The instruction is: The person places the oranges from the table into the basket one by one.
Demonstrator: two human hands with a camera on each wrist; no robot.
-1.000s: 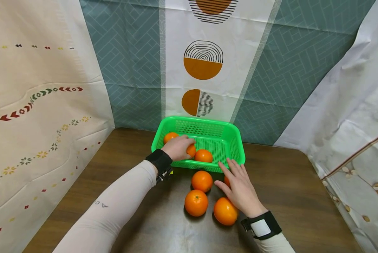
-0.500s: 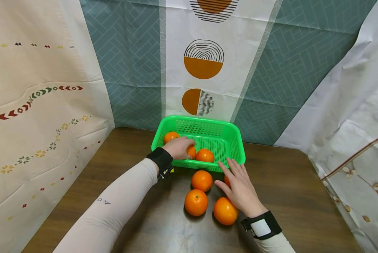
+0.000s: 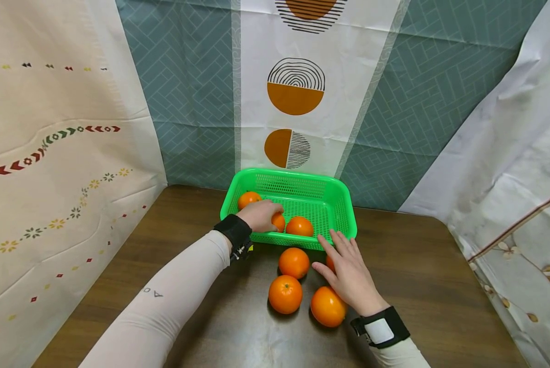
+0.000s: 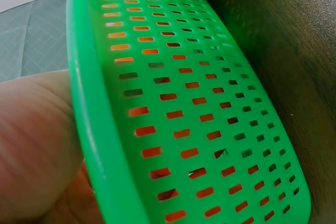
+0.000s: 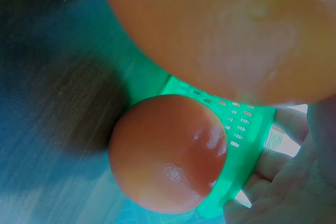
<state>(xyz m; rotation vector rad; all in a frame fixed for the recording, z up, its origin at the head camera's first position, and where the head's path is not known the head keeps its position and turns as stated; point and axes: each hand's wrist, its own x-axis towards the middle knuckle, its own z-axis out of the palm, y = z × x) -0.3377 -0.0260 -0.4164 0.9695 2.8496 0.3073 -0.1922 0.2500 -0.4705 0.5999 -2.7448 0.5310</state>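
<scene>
1. With our left hand (image 3: pixel 258 215) we are gripping one orange (image 3: pixel 279 221) inside the green basket (image 3: pixel 320 213); a second orange (image 3: pixel 300 226) is lying just right.
2. We are holding our right hand (image 3: pixel 350 273), fingers spread, near a partly hidden orange (image 3: pixel 329 263).
3. Two oranges (image 3: pixel 285 295) are lying left of that hand.

Pale glare on table (image 3: pixel 252 340); wrist views soft.

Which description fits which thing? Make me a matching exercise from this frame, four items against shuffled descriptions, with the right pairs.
1. Perforated basket
2. Wood-grain table
3. Left grip
4. Right grip

a. Fingers extended, thumb apart
b. Green
c. Fingers curled over an orange
d. Brown

Pairs: 1-b, 2-d, 3-c, 4-a
</scene>
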